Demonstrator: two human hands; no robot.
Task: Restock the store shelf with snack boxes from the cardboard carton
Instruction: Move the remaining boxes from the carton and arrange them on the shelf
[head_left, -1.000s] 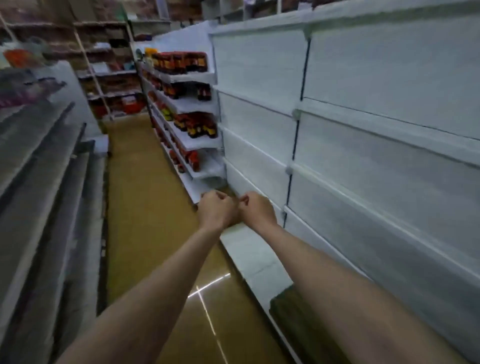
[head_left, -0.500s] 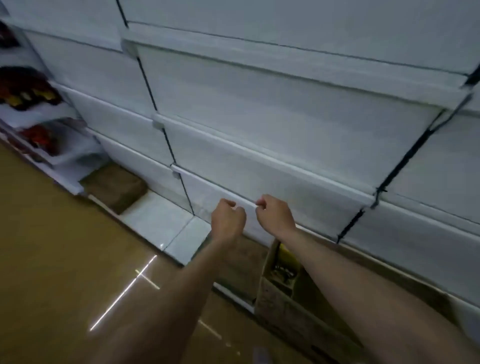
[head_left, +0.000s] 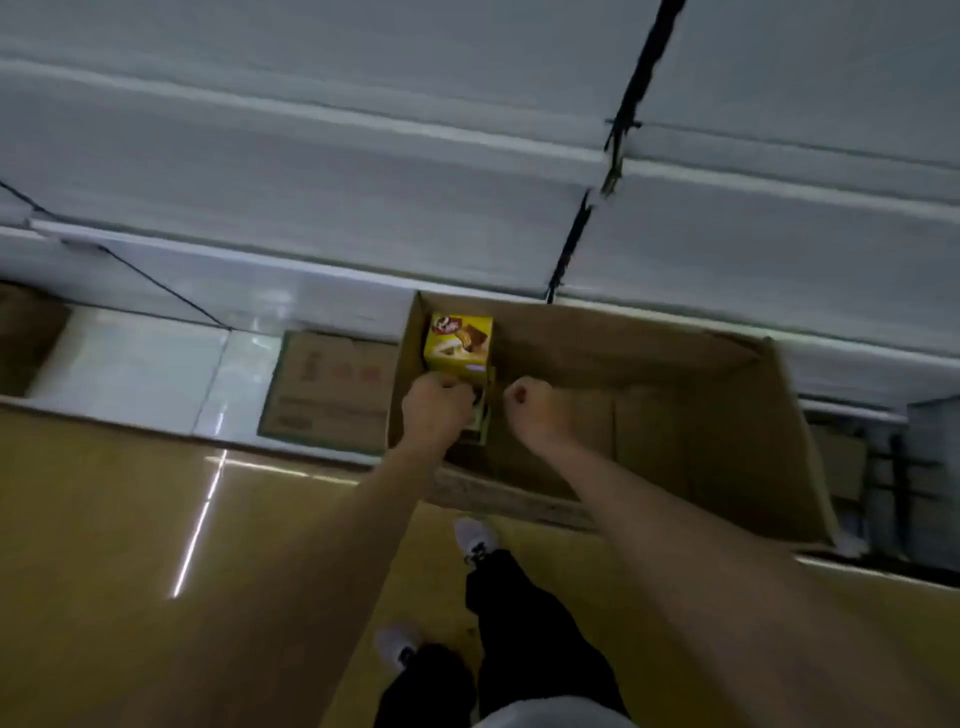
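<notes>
- Since the earlier frame, both my hands dropped from shelf (head_left: 467, 218) to carton (head_left: 727, 395).
- Left hand (head_left: 435, 410) grasps a snack box (head_left: 458, 343); right hand (head_left: 535, 406) clenched, empty.
- Shelf bare: restocking barely begun.

You are looking at a dim, murky picture with a grey-green cast, where the white shelves (head_left: 322, 171) read as dull grey and are smeared by motion blur into soft horizontal streaks. A thin bright line of glare crosses the glossy tan floor (head_left: 104, 519), and the pale base panel (head_left: 135, 364) beside it carries a hazy sheen. The wide lens bends the shelf edges toward the frame's sides, and only the yellow snack box (head_left: 457, 340) shows any strong colour, its print too soft to read.
</notes>
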